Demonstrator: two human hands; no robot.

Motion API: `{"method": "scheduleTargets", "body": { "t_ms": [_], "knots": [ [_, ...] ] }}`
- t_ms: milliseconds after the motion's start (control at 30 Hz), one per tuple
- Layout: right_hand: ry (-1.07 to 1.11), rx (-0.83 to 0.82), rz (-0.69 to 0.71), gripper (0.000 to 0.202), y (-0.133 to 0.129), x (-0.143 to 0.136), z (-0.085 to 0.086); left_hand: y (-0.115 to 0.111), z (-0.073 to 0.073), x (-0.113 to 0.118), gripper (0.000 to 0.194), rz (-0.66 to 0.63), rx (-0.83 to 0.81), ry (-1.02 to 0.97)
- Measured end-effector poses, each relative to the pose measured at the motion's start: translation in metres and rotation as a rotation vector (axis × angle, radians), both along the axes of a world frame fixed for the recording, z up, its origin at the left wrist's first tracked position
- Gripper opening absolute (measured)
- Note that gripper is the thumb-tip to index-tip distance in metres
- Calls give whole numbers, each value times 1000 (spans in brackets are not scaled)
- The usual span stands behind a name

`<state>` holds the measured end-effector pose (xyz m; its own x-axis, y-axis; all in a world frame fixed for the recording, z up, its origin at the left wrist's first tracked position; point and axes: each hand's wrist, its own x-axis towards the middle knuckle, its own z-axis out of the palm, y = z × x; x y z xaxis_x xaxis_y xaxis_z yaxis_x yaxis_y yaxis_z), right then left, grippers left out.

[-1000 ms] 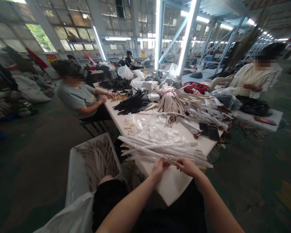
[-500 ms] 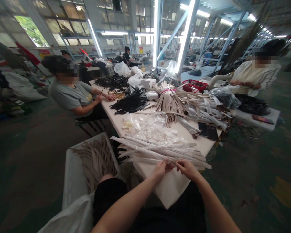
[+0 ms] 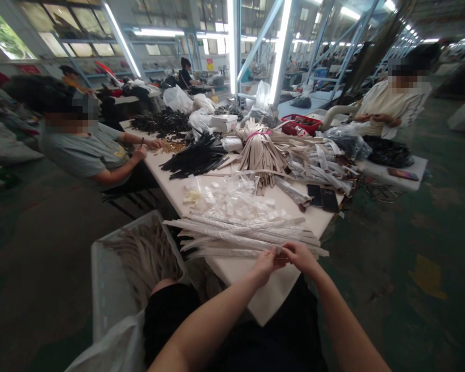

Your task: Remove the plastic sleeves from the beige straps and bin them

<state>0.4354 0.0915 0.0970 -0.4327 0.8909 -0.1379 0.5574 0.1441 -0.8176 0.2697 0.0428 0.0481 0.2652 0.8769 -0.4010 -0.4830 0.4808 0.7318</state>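
Note:
Both hands meet at the near end of a long pale strap point(image 3: 228, 237) that looks sleeved in clear plastic. My left hand point(image 3: 269, 264) is closed on it from below, thumb on top. Fingertips of my right hand point(image 3: 299, 256) pinch at the same end, close against the left fingers. Exactly what the fingertips grip is partly hidden. Beneath and behind the hands lies a loose pile of similar pale straps point(image 3: 201, 243) across the table corner. Beyond that pile are scattered clear plastic wrappers point(image 3: 232, 199).
A white bin point(image 3: 101, 289) of beige straps stands left of my legs. Farther up the table point(image 3: 269, 299) lie black straps point(image 3: 196, 155), a tied beige bundle point(image 3: 261, 150) and two dark phones point(image 3: 322, 198). One co-worker point(image 3: 85, 150) sits left, another point(image 3: 395, 103) at the right.
My hands have drawn together at the strap's end, the right one moving in against the left. The view has swung slightly to the right.

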Motion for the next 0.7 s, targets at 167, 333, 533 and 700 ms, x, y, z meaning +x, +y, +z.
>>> {"method": "scheduleTargets", "body": {
  "t_ms": [167,333,533,700],
  "knots": [
    [16,-61,-83,31,9,-8,-5,12,8,2,66,-156,36,78],
    [-73,88,-186,26,18,6,-16,3,37,-42,57,-274,242,433],
    [-428,248,-337,27,35,49,-18,5,57,-165,92,-167,862,1322],
    [-481,451,-3,88,41,-12,-2,51,44,-229,124,-439,926,1596]
  ]
}}
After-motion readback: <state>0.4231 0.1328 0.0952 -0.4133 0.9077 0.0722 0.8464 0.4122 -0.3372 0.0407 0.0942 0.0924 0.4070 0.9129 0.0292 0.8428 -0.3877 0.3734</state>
